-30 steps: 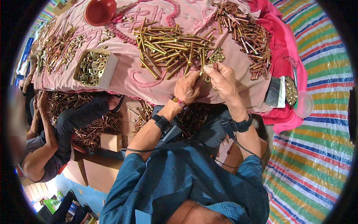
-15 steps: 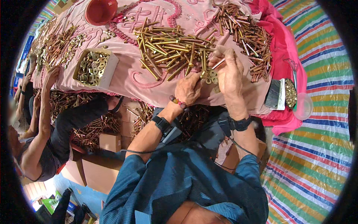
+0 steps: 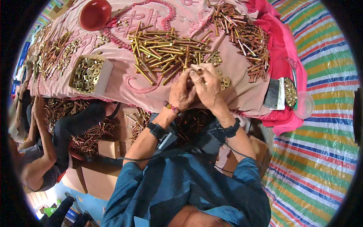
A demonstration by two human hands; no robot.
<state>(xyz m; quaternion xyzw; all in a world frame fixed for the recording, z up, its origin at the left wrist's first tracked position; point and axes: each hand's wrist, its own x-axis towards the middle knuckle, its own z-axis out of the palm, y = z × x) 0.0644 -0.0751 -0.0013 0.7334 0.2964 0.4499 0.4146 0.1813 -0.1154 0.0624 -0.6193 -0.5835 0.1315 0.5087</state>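
Forearms (image 3: 141, 145) angling inward, left hand (image 3: 181, 92) curled against right hand (image 3: 208, 87) above the tabletop's (image 3: 244, 94) near edge; right fingers (image 3: 209, 69) pinching a coppery piece (image 3: 199, 70), left's grip hidden, can't tell; golden bolts (image 3: 162, 51) heaped just beyond

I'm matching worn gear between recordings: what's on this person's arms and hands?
Both arms have finely striped blue sleeves. Each wrist has a black strap, and a thin dark cable crosses each forearm. Near the left hand sits a bracelet of mostly dark beads. No gloves.
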